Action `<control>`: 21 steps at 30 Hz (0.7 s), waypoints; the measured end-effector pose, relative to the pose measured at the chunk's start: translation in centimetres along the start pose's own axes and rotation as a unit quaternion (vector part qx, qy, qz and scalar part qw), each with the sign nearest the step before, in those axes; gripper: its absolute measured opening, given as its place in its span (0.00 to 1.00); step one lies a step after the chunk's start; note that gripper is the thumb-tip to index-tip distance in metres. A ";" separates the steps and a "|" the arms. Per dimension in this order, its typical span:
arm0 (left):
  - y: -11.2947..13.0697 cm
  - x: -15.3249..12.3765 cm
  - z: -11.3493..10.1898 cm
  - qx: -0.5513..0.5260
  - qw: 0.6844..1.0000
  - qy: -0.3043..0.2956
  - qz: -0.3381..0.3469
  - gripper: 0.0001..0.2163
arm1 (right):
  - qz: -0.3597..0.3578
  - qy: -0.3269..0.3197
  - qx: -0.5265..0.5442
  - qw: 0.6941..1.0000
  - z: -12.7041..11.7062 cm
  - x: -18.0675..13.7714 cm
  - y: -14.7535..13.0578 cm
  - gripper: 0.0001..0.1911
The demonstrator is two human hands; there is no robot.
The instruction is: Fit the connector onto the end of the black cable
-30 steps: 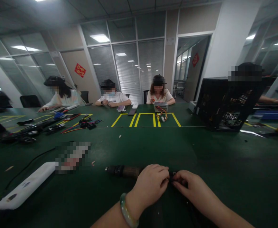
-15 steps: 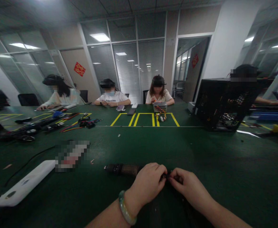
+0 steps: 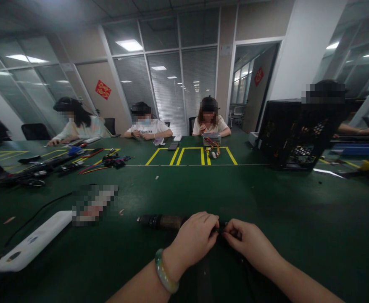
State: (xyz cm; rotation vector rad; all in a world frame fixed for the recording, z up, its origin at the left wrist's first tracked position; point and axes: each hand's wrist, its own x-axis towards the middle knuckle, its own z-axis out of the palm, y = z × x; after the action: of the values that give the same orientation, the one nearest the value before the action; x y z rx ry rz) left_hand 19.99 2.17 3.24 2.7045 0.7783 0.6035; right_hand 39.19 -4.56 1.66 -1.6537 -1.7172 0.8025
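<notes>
My left hand [image 3: 194, 240], with a green bangle on the wrist, is curled shut over the right end of a dark cylindrical tool [image 3: 161, 221] lying on the green table [image 3: 279, 202]. My right hand [image 3: 248, 243] meets it fingertip to fingertip and pinches a small dark part [image 3: 220, 229] between the two hands. What that part is, I cannot make out. A dark strap or cable runs down from the hands toward me.
A white flat device [image 3: 33, 246] with a black cable lies at the left. A black open computer case [image 3: 293, 134] stands at the right. Three people sit across the table by yellow taped boxes [image 3: 191, 155]; loose cables and connectors [image 3: 109, 163] lie at far left.
Both hands have stayed together on the dark part, with small finger movements. The view has shifted slightly, so the hands sit a little higher and left in the picture.
</notes>
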 end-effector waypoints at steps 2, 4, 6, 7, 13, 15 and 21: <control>0.1 0.0 -0.1 -0.001 1.000 -0.001 0.003 0.07 | 0.003 -0.001 0.001 1.000 0.0 0.0 -0.1 0.05; 0.1 -0.1 -0.3 -0.004 1.000 -0.003 0.009 0.06 | 0.003 -0.002 0.004 1.000 0.0 0.1 -0.2 0.05; 0.1 -0.1 -0.3 -0.007 1.000 -0.002 0.015 0.06 | 0.002 -0.003 0.005 1.000 0.0 0.1 -0.2 0.04; 0.1 -0.1 -0.4 -0.009 1.000 -0.001 0.019 0.06 | 0.002 -0.003 0.004 1.000 0.0 0.1 -0.2 0.04; -0.1 -0.1 -0.2 -0.011 0.999 0.002 0.037 0.05 | 0.001 -0.002 -0.002 1.000 0.0 0.1 -0.1 0.05; 0.0 -0.1 -0.2 -0.010 0.999 0.002 0.032 0.06 | 0.001 0.001 -0.005 1.000 0.1 0.1 0.0 0.05; 0.0 -0.1 -0.2 -0.010 1.000 0.008 0.016 0.04 | 0.002 -0.003 -0.002 1.000 -0.1 0.0 -0.1 0.05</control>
State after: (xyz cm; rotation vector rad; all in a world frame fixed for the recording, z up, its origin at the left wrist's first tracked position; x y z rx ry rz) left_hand 19.85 2.11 3.41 2.7008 0.7303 0.6375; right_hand 39.22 -4.57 1.79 -1.6588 -1.7225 0.8069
